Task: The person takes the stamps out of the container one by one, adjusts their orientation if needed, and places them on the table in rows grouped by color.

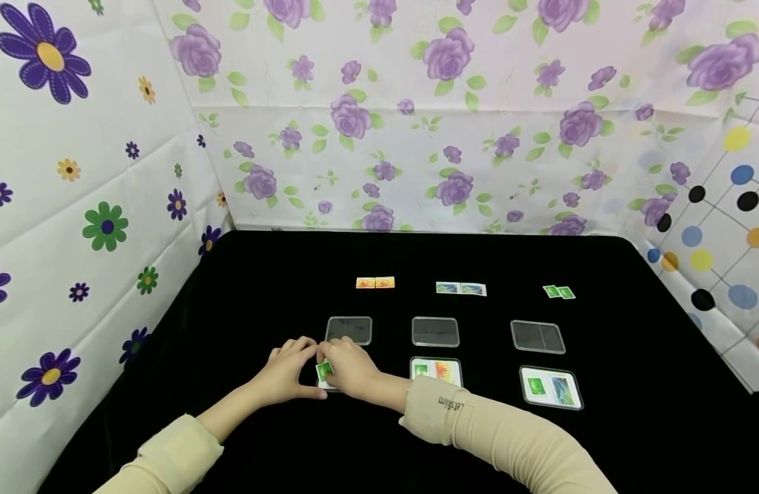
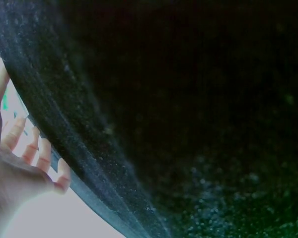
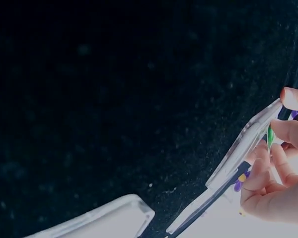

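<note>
My right hand reaches in over a clear case with a white insert, hiding most of it. A small green stamp is pinched at that hand's fingertips, above the insert; its green edge also shows in the right wrist view. To the left, my left hand spreads around the same case, thumb along its near edge and fingertips at the far side. The case's clear side shows beside the hands in the right wrist view. In the left wrist view the left hand's fingers are extended.
Two filled cases stand to the right, one with green and orange stamps, another with green and blue stamps. Behind are three clear plastic covers. Orange, blue and green stamps lie farther back on the black tablecloth.
</note>
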